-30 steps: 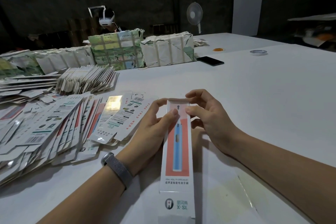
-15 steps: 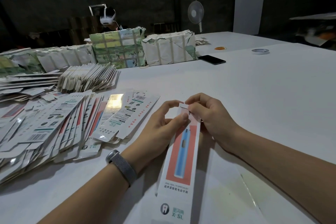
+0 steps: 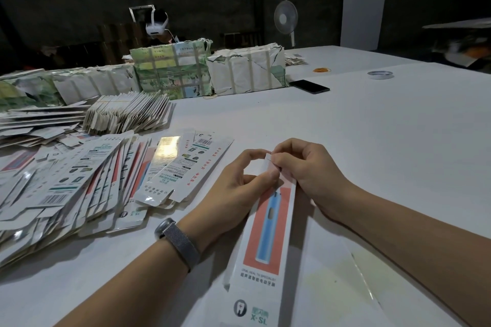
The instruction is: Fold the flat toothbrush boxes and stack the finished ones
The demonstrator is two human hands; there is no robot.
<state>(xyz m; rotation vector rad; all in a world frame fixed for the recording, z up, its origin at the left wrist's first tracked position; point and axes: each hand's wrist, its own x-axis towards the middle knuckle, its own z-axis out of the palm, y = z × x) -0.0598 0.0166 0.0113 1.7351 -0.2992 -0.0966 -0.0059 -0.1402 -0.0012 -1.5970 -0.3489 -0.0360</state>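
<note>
Both hands, L [image 3: 239, 188] & R [image 3: 305, 170], pinch toothbrush box [image 3: 265, 233] far-end flap

white-and-coral toothbrush box [image 3: 268, 231], grey watch strap [image 3: 180, 243]

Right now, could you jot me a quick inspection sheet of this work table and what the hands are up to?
Surface: white table, wide and dimly lit.
Job's things: one toothbrush box being folded, far end pinched by both hands; fanned flat boxes at left; a banded bundle of flats behind them.
Clutter: black phone, tape roll, orange rubber bands, wrapped paper bundles.
Grippers: left hand and right hand both pinch the box's top flap.
Cables: nothing seen.
Surroundings: standing fan, dark wall, another person behind the bundles.
</note>
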